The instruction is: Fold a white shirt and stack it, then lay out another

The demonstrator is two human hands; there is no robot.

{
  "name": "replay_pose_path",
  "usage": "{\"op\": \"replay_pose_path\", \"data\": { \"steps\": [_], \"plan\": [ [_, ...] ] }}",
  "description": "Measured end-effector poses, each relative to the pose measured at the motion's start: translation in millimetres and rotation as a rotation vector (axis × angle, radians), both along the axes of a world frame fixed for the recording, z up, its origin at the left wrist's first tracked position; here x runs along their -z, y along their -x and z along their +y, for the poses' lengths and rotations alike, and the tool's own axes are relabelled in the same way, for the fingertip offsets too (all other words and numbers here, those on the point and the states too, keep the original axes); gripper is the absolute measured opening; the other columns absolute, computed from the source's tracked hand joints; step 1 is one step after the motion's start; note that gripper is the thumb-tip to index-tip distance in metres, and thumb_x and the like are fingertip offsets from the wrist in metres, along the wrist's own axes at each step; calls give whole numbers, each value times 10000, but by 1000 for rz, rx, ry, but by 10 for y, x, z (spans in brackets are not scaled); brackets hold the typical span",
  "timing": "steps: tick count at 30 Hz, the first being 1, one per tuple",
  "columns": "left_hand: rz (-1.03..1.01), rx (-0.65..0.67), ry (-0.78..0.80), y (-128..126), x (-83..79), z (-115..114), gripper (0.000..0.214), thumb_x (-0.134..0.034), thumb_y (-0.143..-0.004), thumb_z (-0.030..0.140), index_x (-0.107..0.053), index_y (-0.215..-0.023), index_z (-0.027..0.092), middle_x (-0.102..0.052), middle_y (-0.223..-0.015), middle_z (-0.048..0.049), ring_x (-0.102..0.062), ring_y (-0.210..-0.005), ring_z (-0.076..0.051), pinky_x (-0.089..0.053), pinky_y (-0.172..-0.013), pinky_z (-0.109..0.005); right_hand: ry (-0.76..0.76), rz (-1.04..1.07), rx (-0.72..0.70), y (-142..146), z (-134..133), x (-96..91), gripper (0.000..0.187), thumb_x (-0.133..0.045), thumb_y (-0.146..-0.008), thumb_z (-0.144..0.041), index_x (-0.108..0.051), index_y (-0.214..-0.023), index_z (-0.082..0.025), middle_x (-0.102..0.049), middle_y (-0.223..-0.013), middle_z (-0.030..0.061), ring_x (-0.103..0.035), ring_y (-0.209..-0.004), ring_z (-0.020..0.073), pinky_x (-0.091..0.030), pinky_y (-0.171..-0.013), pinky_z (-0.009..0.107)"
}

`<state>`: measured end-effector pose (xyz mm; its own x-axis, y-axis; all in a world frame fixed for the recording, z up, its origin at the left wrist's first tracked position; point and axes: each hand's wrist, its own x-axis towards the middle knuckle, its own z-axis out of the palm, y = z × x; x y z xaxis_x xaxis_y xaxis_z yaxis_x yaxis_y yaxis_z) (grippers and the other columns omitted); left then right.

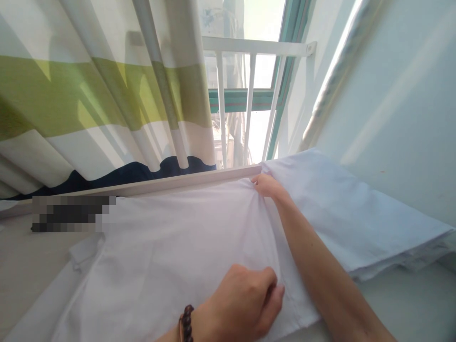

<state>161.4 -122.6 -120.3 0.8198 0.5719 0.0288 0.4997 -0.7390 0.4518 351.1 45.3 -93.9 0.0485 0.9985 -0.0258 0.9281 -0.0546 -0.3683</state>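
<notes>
A white shirt [171, 256] lies spread flat on a pale surface [24, 266] below a window. My left hand [245, 304], a dark bead bracelet on its wrist, pinches the cloth near its lower right edge. Far up by the window sill, my right hand [267, 184] grips the top edge of the same cloth, with its arm stretched across the fabric. Both hands are closed on the shirt. A stack of folded white cloth [356, 213] lies just to the right, touching the shirt.
A curtain [99, 95] striped in green, white and navy hangs at the left. White window bars [249, 99] and a teal frame stand behind the sill [178, 183]. A pale wall [402, 118] rises at the right. A blurred-out dark object [71, 213] rests at the left.
</notes>
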Motion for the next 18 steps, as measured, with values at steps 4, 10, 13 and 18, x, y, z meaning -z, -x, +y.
{"op": "replay_pose_path", "data": {
  "steps": [4, 10, 13, 18],
  "plan": [
    [-112, -55, 114, -59, -157, 10, 290, -404, -935, 314, -484, -683, 194, -550, -536, 17, -462, -459, -98, -306, -473, -218, 68, 39, 22, 22, 44, 117, 351, -509, -691, 17, -714, -908, -168, -731, -883, 69, -652, -775, 184, -457, -678, 225],
    [-11, -19, 205, -181, -198, 79, 271, -475, -900, 366, -600, -738, 188, -664, -656, -19, -550, -553, -129, -334, -511, -221, 100, 91, 29, -30, 57, 160, 339, -556, -732, -28, -693, -999, -185, -730, -958, 64, -653, -732, 171, -458, -612, 207],
    [-14, 36, 228, -163, -18, 89, 225, -514, -890, 346, -641, -793, 188, -688, -685, -10, -584, -587, -118, -363, -532, -198, 103, 72, 15, -21, 59, 177, 293, -586, -733, -54, -696, -972, -182, -725, -973, 66, -653, -794, 185, -463, -641, 209],
    [-64, 114, 70, -126, 144, 39, 183, -517, -887, 276, -622, -770, 183, -660, -658, 9, -567, -572, -101, -385, -542, -198, 91, 7, -8, 26, 58, 152, 268, -560, -750, -31, -700, -943, -152, -717, -985, 100, -640, -917, 231, -460, -747, 244]
  ]
}}
